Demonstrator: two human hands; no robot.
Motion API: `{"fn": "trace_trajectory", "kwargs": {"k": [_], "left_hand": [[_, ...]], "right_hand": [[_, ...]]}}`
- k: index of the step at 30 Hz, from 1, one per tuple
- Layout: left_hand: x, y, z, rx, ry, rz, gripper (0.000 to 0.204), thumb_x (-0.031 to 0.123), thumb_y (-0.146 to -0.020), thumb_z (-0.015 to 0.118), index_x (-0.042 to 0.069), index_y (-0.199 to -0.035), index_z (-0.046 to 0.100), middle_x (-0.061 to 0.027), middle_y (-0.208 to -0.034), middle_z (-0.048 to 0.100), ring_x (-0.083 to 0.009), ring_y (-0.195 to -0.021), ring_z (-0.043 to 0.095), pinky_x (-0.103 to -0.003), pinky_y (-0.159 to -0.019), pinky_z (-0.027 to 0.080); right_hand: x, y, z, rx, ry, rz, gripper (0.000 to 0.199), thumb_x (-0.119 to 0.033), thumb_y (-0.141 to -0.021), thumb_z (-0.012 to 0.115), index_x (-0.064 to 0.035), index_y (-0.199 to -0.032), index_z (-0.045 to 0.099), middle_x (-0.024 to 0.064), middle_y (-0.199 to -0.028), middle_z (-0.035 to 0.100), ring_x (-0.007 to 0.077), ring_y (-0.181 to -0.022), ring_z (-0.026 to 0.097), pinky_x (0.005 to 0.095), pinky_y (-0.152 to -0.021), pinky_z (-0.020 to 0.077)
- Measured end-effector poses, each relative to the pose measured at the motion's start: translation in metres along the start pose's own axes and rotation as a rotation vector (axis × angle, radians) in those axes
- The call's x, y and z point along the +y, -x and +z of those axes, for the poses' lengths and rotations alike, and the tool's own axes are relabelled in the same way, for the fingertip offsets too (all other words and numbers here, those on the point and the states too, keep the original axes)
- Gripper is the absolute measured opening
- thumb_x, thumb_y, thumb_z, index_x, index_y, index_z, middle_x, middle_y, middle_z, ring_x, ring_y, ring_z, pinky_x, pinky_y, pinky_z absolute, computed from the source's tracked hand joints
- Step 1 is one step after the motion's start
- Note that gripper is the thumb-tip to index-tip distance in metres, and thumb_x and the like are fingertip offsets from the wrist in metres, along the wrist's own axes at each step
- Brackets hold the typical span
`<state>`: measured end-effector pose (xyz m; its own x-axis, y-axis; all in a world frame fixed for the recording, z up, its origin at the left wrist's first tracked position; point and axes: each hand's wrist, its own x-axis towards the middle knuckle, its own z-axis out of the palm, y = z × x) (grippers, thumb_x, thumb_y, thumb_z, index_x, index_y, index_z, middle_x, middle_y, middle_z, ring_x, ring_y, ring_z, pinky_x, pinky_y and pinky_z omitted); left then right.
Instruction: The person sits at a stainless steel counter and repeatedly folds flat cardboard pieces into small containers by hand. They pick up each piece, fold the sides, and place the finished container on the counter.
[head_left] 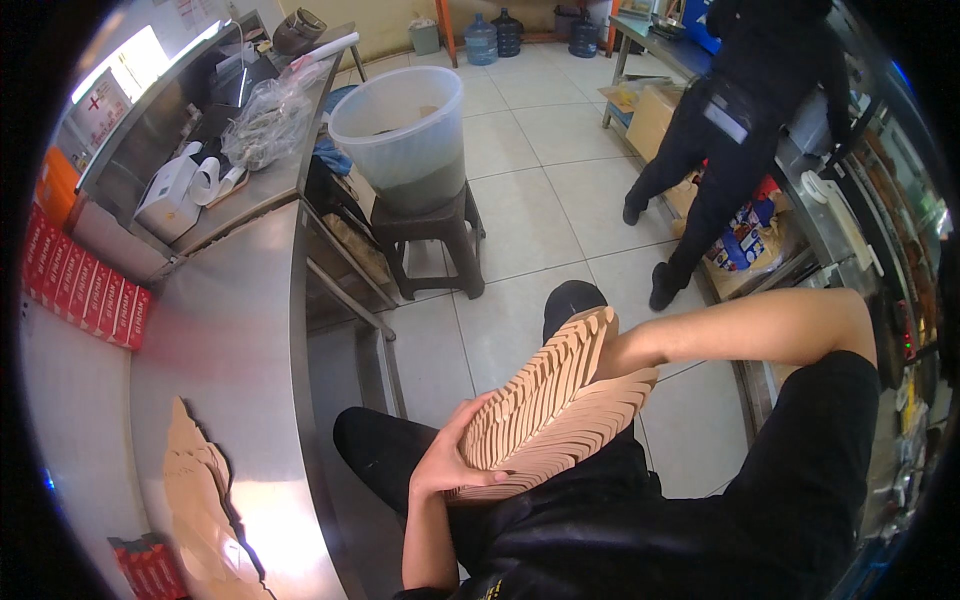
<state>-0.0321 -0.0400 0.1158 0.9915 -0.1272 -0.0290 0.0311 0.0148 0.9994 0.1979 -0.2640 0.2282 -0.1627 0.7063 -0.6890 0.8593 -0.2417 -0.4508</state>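
Note:
On my lap leans a thick stack of nested brown cardboard pieces (pixel 550 410), folded into a V with scalloped edges. My left hand (pixel 460 455) is closed round its lower left end, with the thumb across the near face and the fingers on the far side. At the stack's upper right end, my right hand (pixel 622 352) reaches into the gap between its two sides; the fingers are hidden there. More flat brown cardboard pieces (pixel 200 495) lie overlapped on the steel table (pixel 235 330) to my left.
A translucent tub (pixel 400 130) stands on a dark plastic stool (pixel 428 240) ahead. Red boxes (pixel 85 280) line the table's left side, beyond which sits a white printer (pixel 170 200). Another person (pixel 730 120) in black stands at the right-hand counter. Blue water jugs (pixel 481 42) are at the back.

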Motion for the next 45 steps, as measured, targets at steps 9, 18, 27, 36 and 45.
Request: {"fn": "trace_trajectory", "kwargs": {"k": [9,18,27,36,45], "left_hand": [[-0.003,0.003,-0.002,0.007,-0.034,0.009,0.116,0.026,-0.056,0.100,0.003,-0.156,0.045,-0.0160,-0.144,0.054,-0.0299,-0.139,0.050,-0.039,-0.120,0.033],[0.057,0.039,-0.021,0.444,-0.328,0.188,0.122,0.033,-0.056,0.100,0.001,-0.157,0.040,-0.0163,-0.144,0.052,-0.0286,-0.138,0.049,-0.040,-0.120,0.033],[0.159,0.054,-0.141,1.595,-0.371,0.672,0.117,0.025,-0.065,0.099,-0.001,-0.156,0.030,-0.0186,-0.146,0.047,-0.0298,-0.138,0.047,-0.041,-0.117,0.040],[0.163,0.034,-0.254,1.935,-0.772,0.359,0.121,0.037,-0.065,0.100,0.001,-0.154,0.027,-0.0211,-0.144,0.037,-0.0352,-0.138,0.041,-0.045,-0.118,0.037],[0.150,0.124,-0.239,1.710,-0.846,-0.157,0.123,0.060,-0.072,0.091,0.002,-0.161,0.028,-0.0284,-0.157,0.040,-0.0384,-0.150,0.039,-0.048,-0.121,0.038]], "right_hand": [[-0.020,0.018,0.015,0.185,-0.613,0.007,0.051,-0.029,-0.107,0.053,-0.0022,-0.150,0.052,0.0219,-0.158,0.048,0.0339,-0.146,0.046,0.0396,-0.123,0.0341],[0.000,0.099,-0.099,0.928,-0.544,-0.303,0.017,0.002,-0.096,0.053,-0.0028,-0.110,0.062,0.0131,-0.119,0.068,0.0227,-0.110,0.067,0.0357,-0.095,0.0527],[0.083,-0.074,-0.020,1.032,-1.024,-0.268,0.008,-0.003,-0.101,0.060,-0.0084,-0.107,0.057,0.0061,-0.102,0.066,0.0170,-0.087,0.068,0.0311,-0.076,0.0548],[0.100,-0.210,0.078,0.465,-0.910,-0.115,0.034,-0.016,-0.096,0.075,-0.0073,-0.126,0.062,0.0053,-0.112,0.067,0.0139,-0.087,0.066,0.0307,-0.075,0.0548],[0.131,-0.216,0.115,0.441,-0.995,0.008,0.033,-0.019,-0.099,0.073,-0.0037,-0.126,0.063,0.0078,-0.111,0.070,0.0166,-0.091,0.069,0.0311,-0.076,0.0557]]}}
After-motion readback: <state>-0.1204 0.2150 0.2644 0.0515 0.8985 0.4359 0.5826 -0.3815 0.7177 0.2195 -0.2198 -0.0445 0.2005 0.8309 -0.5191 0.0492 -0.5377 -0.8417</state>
